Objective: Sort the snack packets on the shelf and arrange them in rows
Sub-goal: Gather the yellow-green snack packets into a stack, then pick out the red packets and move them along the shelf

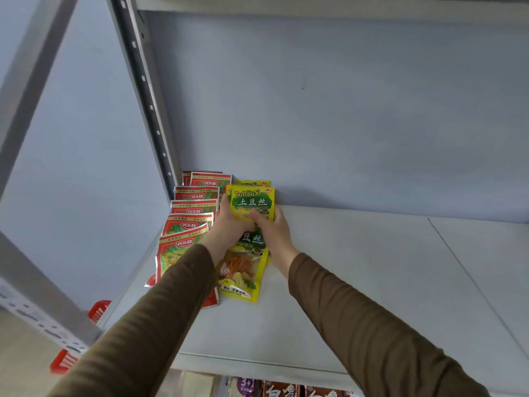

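Left hand point(226, 224): fingers curled round the left edge of an upright yellow packet point(253, 203), thumb side against it; brown sleeve point(160, 305) down to the wrist.
Right hand point(272, 229): fingers curled onto the lower right of the same yellow packet, pinching it from the other side; the two hands nearly touch under the packet.
Held packet's print: "TuDouSi" in yellow letters across the top, three large Chinese characters on a green patch below, a small red badge in the upper right corner.
Yellow row point(243, 270): more packets of the same kind, one lying flat under the wrists with food pictured on it (its small bottom print is too blurred to read), and others standing behind the held one, against the back wall.
Red row point(187, 224): red and green packets overlapping from back to front just left of the yellow ones, each with a red oval logo bearing white Chinese characters.
Shelf point(357, 282): pale board carrying both rows at its left end, beside a grey perforated upright point(148, 90).
Below the shelf: packet tops at the bottom edge, one reading "3+1".
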